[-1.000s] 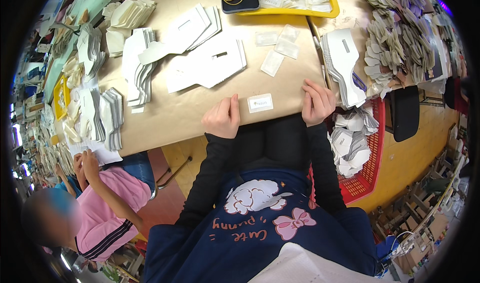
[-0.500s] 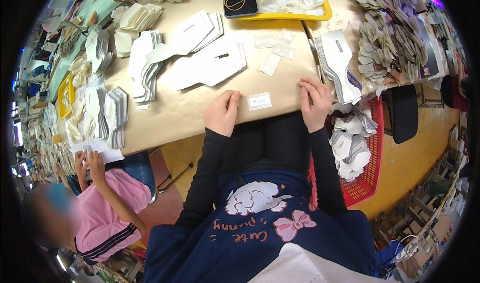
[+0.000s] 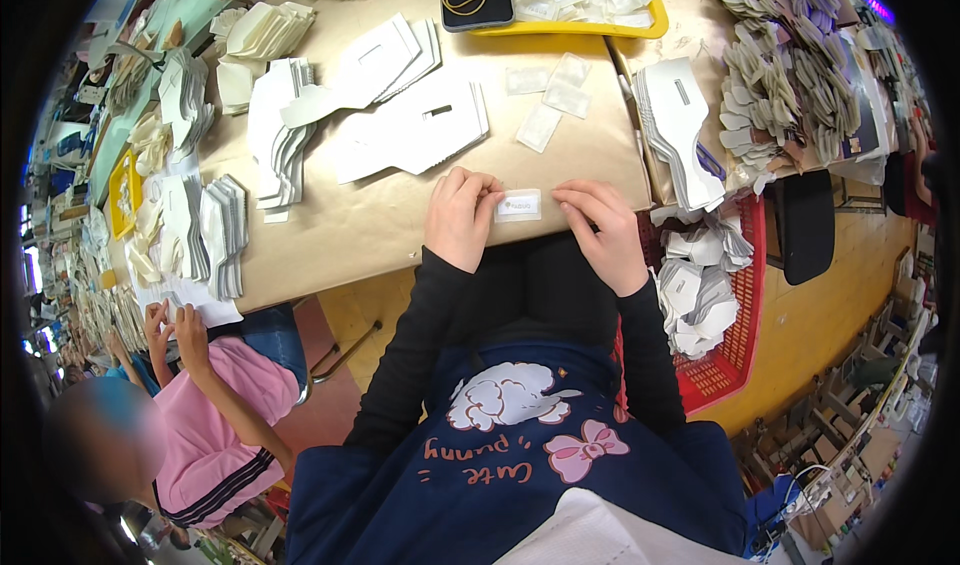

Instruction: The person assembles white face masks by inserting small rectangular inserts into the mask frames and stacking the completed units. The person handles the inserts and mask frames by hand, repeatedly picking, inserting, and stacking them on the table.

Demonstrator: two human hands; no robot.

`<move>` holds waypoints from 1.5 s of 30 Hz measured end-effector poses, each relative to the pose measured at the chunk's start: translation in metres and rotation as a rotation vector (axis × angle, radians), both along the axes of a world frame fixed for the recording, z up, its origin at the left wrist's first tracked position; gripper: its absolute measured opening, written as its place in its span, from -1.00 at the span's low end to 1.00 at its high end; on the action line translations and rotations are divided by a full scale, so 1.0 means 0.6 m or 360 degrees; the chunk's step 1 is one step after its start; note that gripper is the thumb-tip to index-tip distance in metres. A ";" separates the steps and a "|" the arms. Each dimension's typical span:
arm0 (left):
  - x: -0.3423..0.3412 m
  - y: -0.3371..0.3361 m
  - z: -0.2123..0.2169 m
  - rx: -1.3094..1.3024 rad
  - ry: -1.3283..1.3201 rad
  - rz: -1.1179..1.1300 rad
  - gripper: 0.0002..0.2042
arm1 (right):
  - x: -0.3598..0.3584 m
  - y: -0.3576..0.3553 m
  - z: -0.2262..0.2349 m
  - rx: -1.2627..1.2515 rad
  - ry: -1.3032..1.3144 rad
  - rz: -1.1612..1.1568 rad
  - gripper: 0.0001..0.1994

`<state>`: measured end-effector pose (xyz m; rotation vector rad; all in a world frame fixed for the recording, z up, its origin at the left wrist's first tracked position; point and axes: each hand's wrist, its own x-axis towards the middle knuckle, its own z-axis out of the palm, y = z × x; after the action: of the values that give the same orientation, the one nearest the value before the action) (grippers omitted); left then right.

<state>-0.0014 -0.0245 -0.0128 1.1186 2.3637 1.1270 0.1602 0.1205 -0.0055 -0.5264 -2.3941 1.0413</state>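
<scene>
I hold a small clear packet with a white label [image 3: 518, 205] flat at the near edge of the table [image 3: 340, 235], my left hand [image 3: 458, 217] pinching its left end and my right hand [image 3: 597, 227] pinching its right end with curled fingers. It looks feather-light, thin, limp and probably slick, so I judge the short ends or corners the best grip, with little pressure. The table is covered in smooth brown paper, crowded with stacks of white die-cut cards [image 3: 410, 130]; a red basket [image 3: 735, 305] sits at my right and a person in pink [image 3: 215, 405] works at my left.
</scene>
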 end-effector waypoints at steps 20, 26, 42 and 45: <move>-0.096 -0.021 0.022 0.0027 0.0592 0.0549 -0.61 | -0.030 0.023 -0.020 -0.0030 -0.0048 0.0077 -0.83; -0.127 -0.017 0.001 -0.0230 0.0574 0.0409 -0.42 | -0.028 0.022 -0.023 -0.0044 -0.0051 0.0056 -0.82; -0.104 -0.029 0.028 0.0566 0.0062 0.0704 -0.70 | -0.028 0.015 -0.001 -0.0262 -0.0026 -0.0027 -0.76; -0.097 -0.055 0.078 0.0190 -0.0093 0.0221 -0.66 | -0.015 0.005 0.025 -0.0504 -0.0011 -0.0154 -0.73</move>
<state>-0.0595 -0.0576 0.0339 0.9563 2.3872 1.3453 0.1511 0.1234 0.0097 -0.7474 -2.1950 1.3841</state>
